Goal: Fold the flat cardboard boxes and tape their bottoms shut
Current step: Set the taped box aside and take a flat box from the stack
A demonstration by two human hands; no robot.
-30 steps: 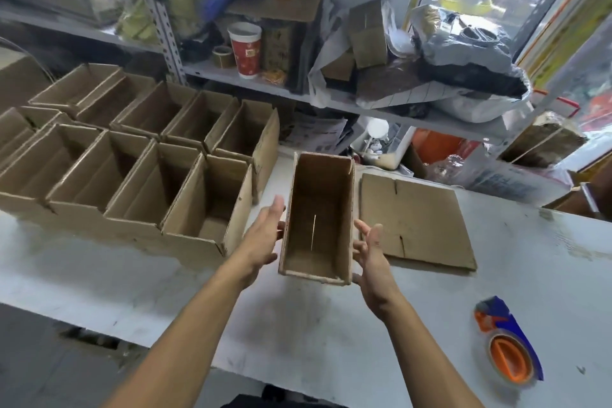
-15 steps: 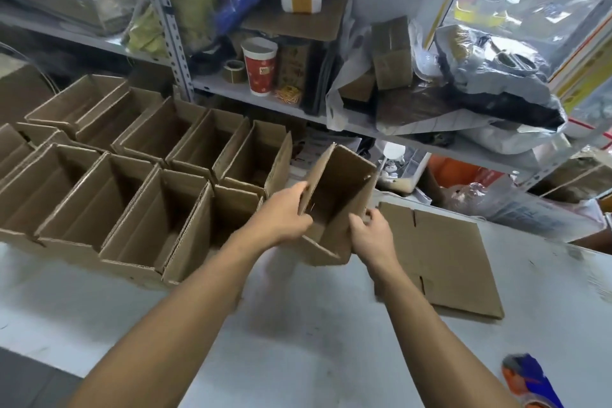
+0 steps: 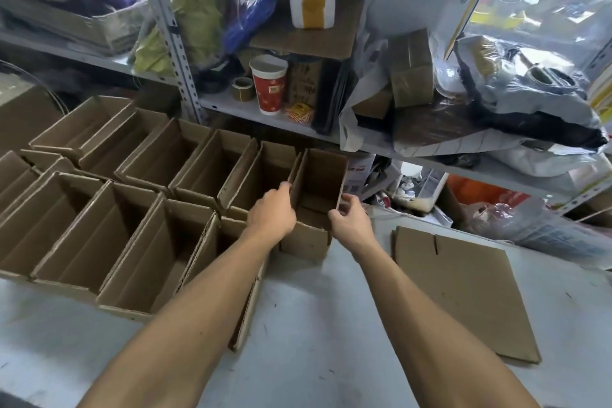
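An open-topped folded cardboard box (image 3: 319,182) stands on the white table (image 3: 331,341) at the right end of the back row of folded boxes (image 3: 159,156). My left hand (image 3: 273,212) grips its left wall, fingers curled over the rim. My right hand (image 3: 351,223) holds its right wall near the front corner. A second row of folded boxes (image 3: 99,235) stands in front, to the left. A stack of flat cardboard blanks (image 3: 463,288) lies on the table to the right.
A metal shelf (image 3: 298,122) behind the table holds a red paper cup (image 3: 269,84), tape rolls, small boxes and plastic bags. More clutter sits under the shelf at the table's back right. The tape dispenser is out of view.
Both hands carried the folded box from the middle of the table back and left, and set it at the right end of the back row. The view tilted up, losing the tape dispenser.
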